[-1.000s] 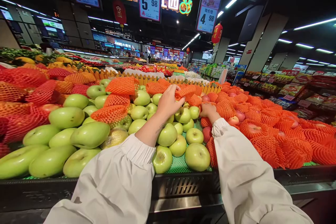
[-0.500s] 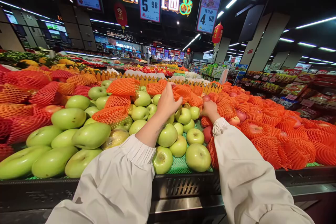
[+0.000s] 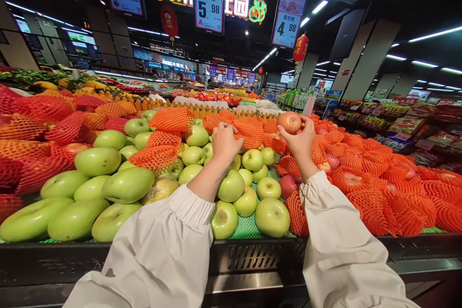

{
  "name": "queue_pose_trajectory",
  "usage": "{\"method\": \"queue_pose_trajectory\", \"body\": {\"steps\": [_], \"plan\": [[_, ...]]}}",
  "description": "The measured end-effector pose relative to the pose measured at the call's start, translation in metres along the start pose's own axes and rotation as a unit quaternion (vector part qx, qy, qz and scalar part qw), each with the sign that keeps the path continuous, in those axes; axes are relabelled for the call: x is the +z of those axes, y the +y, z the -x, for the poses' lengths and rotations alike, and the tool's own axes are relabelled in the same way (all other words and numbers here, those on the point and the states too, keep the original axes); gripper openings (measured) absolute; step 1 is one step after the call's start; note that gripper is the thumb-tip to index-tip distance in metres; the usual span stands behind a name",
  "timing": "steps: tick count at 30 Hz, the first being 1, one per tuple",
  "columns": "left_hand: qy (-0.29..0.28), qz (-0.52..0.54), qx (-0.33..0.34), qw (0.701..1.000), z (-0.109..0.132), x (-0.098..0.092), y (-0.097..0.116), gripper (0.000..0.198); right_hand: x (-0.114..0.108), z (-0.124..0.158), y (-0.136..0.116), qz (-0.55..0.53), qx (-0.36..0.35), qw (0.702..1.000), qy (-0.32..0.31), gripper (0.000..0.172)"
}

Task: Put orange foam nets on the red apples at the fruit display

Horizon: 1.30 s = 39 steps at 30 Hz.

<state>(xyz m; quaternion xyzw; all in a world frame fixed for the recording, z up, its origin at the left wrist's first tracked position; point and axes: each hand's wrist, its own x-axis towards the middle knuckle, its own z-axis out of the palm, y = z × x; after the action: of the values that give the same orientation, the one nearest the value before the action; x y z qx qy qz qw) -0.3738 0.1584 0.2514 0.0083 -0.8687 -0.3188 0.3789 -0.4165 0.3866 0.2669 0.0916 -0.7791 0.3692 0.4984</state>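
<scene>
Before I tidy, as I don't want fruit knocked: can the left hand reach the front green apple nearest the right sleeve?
Probably yes: nothing covers that green apple, though the left hand seems to hold an orange foam net it might first release.

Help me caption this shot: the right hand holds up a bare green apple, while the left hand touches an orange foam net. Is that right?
Not quite: the apple in the right hand is reddish, not green, as the head view shows. It is bare, and the left hand touches an orange foam net, as you say.
</scene>
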Motion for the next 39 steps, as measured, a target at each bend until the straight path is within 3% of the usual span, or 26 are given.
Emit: {"method": "queue_pose_trajectory", "body": {"steps": [8, 15, 20, 24, 27, 30, 32, 35, 39], "plan": [[-0.050, -0.014, 0.006, 0.999, 0.000, -0.003, 0.002, 0.017, 0.014, 0.016, -0.013, -0.069, -0.007, 0.993, -0.098, 0.071], [-0.086, 0.017, 0.003, 0.996, 0.001, -0.007, 0.007, 0.017, 0.017, 0.015, -0.011, -0.121, -0.017, 0.989, -0.079, 0.071], [0.036, 0.088, 0.023, 0.995, 0.001, -0.013, 0.011, 0.024, 0.019, 0.015, -0.006, -0.170, -0.013, 0.983, -0.063, 0.075], [0.076, 0.183, 0.052, 0.979, -0.001, -0.014, 0.012, 0.029, 0.019, 0.019, -0.008, -0.238, -0.042, 0.957, -0.159, 0.076], [-0.014, 0.216, 0.102, 0.971, 0.000, -0.009, 0.014, 0.034, 0.017, 0.023, -0.014, -0.277, -0.096, 0.928, -0.229, 0.076], [-0.141, 0.210, 0.131, 0.959, 0.004, -0.003, 0.016, 0.068, 0.014, 0.024, -0.021, -0.274, -0.173, 0.915, -0.240, 0.073], [-0.181, 0.212, 0.142, 0.950, 0.007, -0.002, 0.017, 0.087, 0.012, 0.024, -0.025, -0.264, -0.217, 0.911, -0.232, 0.069], [-0.181, 0.211, 0.136, 0.951, 0.008, -0.004, 0.018, 0.086, 0.011, 0.024, -0.027, -0.258, -0.236, 0.904, -0.245, 0.068], [-0.113, 0.180, 0.133, 0.968, 0.009, -0.009, 0.022, 0.073, 0.017, 0.022, -0.017, -0.300, -0.210, 0.882, -0.296, 0.079]]}}
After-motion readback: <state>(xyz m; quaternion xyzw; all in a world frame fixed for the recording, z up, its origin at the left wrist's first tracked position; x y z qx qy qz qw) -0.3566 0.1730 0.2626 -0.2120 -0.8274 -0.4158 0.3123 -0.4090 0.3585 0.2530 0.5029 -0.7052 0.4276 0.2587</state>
